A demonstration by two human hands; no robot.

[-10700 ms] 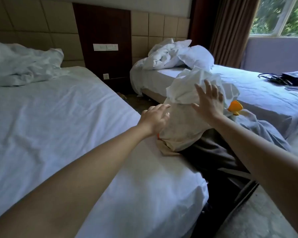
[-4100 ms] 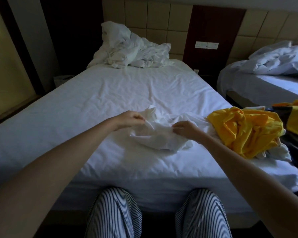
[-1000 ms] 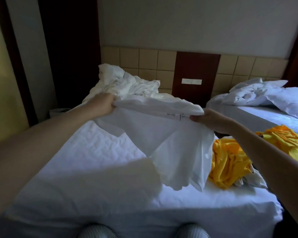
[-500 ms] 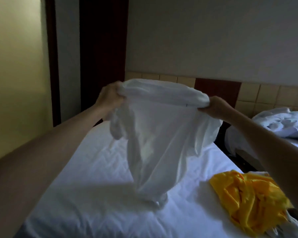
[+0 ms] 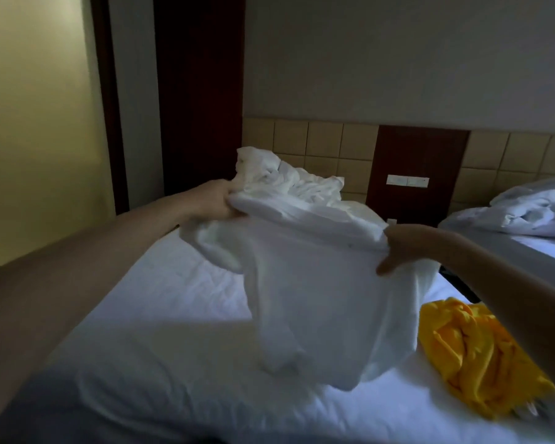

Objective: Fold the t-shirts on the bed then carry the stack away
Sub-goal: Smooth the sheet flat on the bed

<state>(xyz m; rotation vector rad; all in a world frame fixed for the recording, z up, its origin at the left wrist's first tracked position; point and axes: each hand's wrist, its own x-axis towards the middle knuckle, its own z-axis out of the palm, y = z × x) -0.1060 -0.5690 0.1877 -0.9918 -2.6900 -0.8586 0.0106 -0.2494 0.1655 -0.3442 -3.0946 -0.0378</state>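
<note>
Pale walls and a tiled headboard stand behind the white-sheeted bed (image 5: 173, 315), with a crumpled duvet (image 5: 289, 184) heaped at its head. A white t-shirt (image 5: 318, 283) hangs over the mattress, drooping toward the sheet. A bunched yellow t-shirt (image 5: 471, 354) lies near the bed's right edge. The hands are spread apart: the left hand (image 5: 217, 201) grips the white shirt's upper left edge and the right hand (image 5: 404, 248) pinches its upper right.
</note>
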